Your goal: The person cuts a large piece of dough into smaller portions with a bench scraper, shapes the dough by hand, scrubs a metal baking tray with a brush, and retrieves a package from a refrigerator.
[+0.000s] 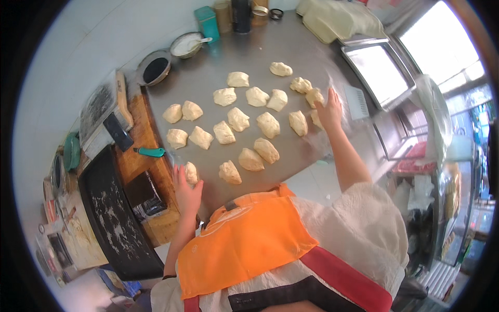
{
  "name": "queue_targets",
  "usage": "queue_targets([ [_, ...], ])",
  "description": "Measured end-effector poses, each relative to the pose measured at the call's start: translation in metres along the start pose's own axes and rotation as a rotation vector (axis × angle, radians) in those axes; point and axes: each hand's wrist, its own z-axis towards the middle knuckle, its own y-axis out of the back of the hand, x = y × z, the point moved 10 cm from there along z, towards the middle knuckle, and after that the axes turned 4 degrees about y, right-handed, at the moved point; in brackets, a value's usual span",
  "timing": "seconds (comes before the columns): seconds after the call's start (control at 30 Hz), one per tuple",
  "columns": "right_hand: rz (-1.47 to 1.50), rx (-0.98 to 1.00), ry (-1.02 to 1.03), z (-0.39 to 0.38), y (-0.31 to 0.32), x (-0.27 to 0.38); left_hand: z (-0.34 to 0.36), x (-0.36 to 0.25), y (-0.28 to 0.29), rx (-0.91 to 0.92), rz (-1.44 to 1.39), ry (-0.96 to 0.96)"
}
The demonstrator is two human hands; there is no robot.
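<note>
Several pale dough pieces (238, 119) lie scattered over a steel worktop (208, 62). At the near left, my left hand (188, 195) is closed about one dough piece (191, 173), with the fingers along its left side and the thumb at its right. My right hand (330, 113) rests at the right side of the group, open, with its fingers stretched out. Close by its thumb are a dough piece (314, 97) and another dough piece (316, 119), the latter partly hidden by the hand.
Left of the dough, a teal-handled cutter (149, 152) lies by a wooden board (136, 164), with a black tray (112, 208) beyond. Bowls stand at the back left, including one of white powder (185, 44). A metal tray (378, 73) and a white scraper (356, 103) are at right.
</note>
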Motion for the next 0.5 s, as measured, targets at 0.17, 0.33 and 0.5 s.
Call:
queue_targets([
  [0.17,0.588,0.777,0.292,-0.134,-0.047,0.178,0.034,0.022,-0.020,0.071,0.371,-0.065],
  [0.33,0.249,0.892,0.973,-0.233,-0.115,0.277,0.045,0.041,-0.015,0.245,-0.713,0.373],
  [0.5,0.621,0.724,0.613,-0.150,-0.078,0.278,0.015,0.026,-0.021,0.159,-0.426,0.018],
])
